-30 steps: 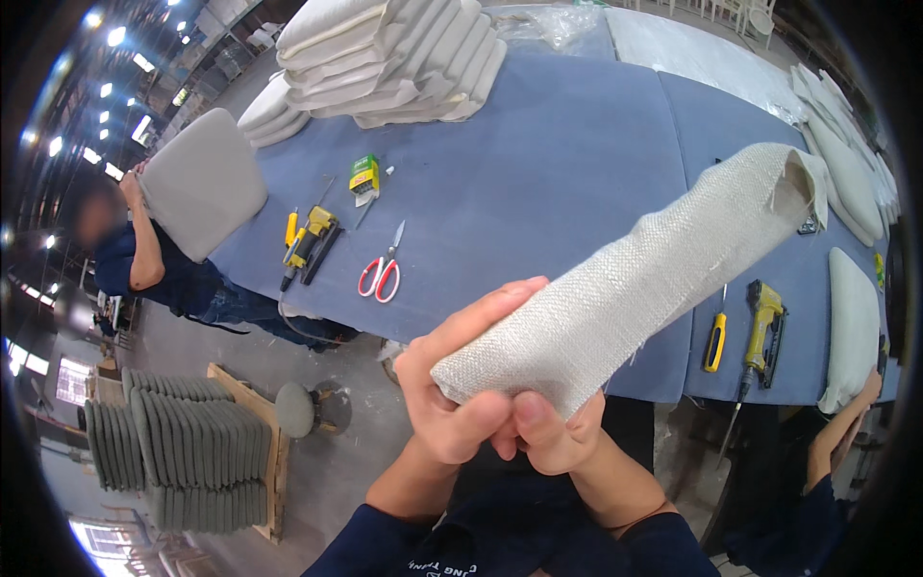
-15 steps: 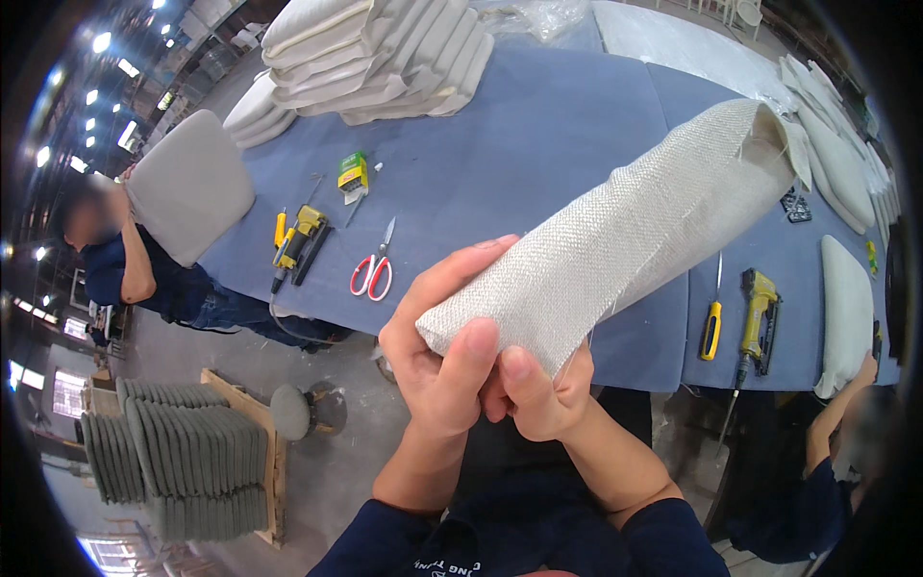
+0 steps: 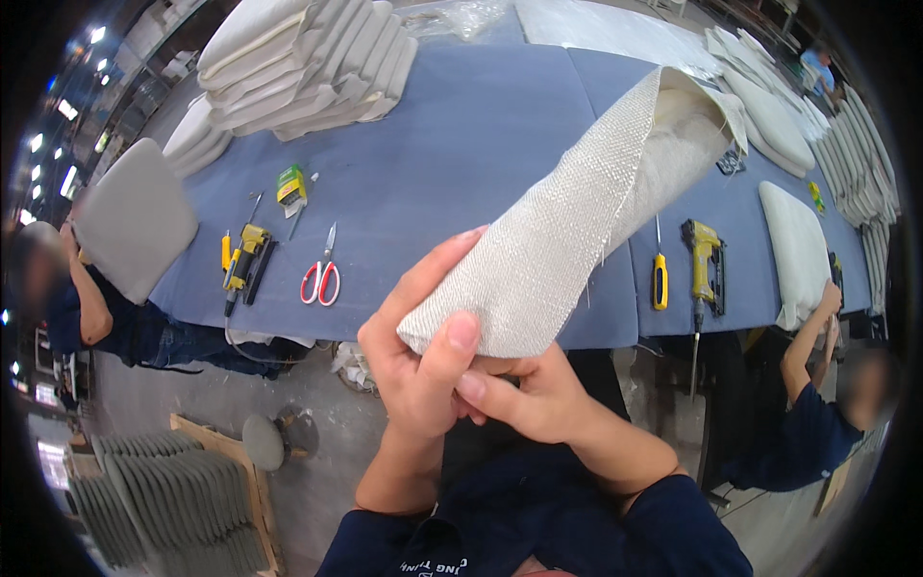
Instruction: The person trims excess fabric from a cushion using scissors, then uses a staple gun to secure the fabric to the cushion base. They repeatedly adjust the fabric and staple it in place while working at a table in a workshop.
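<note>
A seat cushion in light beige woven fabric (image 3: pixel 538 231) is held up edge-on, slanting from my hands toward the far right. At its far end the fabric gapes, showing a pale inside, and loose threads hang along its right edge. My left hand (image 3: pixel 418 361) wraps the near end, thumb on top and fingers along the far left side. Close beside it, my right hand (image 3: pixel 524 394) is closed at the lower near edge, its thumb against the left hand; its other fingers are partly hidden beneath the cushion.
On the blue-grey table (image 3: pixel 461 144) lie red-handled scissors (image 3: pixel 320 279), a staple gun (image 3: pixel 248 260), another staple gun (image 3: pixel 705 269) and a yellow-handled screwdriver (image 3: pixel 660 279). Stacked covers (image 3: pixel 308 67) stand far left. A co-worker (image 3: pixel 91 298) holds a cushion at left; another (image 3: pixel 808 413) works at right.
My right thumb has slid off the fabric's near corner to below the edge, beside my left hand. The cushion stands a little steeper. The whole view has shifted.
</note>
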Motion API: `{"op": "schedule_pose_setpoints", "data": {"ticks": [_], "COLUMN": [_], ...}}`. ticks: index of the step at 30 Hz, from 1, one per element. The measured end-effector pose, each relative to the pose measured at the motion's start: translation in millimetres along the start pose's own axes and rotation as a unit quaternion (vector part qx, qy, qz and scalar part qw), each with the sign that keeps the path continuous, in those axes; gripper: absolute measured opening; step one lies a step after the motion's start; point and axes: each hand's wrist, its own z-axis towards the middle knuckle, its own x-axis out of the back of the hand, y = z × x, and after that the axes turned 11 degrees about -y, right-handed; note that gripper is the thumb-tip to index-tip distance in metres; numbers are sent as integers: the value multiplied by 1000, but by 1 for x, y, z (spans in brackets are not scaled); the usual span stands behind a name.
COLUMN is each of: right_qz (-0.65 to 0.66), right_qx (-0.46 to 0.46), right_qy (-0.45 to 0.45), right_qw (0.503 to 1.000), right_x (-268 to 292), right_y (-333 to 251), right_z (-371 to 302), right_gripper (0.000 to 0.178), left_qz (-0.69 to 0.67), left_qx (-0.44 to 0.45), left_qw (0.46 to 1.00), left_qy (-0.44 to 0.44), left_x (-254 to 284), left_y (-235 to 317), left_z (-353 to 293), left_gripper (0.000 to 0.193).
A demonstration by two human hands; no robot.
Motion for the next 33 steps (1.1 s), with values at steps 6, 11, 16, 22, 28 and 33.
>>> {"op": "schedule_pose_setpoints", "data": {"ticks": [6, 11, 16, 22, 28, 33], "right_qz": [93, 100, 28, -133, -268, -200], "right_qx": [-114, -89, -73, 48, 219, 126], "right_qy": [-18, -45, 18, 16, 43, -12], "right_qw": [989, 990, 997, 990, 937, 972], "right_x": [2, 3, -4, 7, 15, 13], "right_y": [-43, -46, -45, -42, -6, -19], "right_z": [-9, -22, -27, -30, -21, -16], "right_gripper": [41, 68, 70, 49, 28, 21], "left_qz": [19, 424, 502, 389, 244, 156], "left_qx": [6, -125, -182, -107, -77, -94], "left_qw": [997, 897, 845, 915, 963, 981], "left_qy": [70, 13, 13, -10, 87, 66], "left_x": [-28, -51, -48, -41, -35, -21], "left_y": [-2, -17, -18, -15, -26, -25], "left_z": [-18, -44, -39, -38, -31, -29], "left_gripper": [71, 48, 63, 66, 78, 72]}}
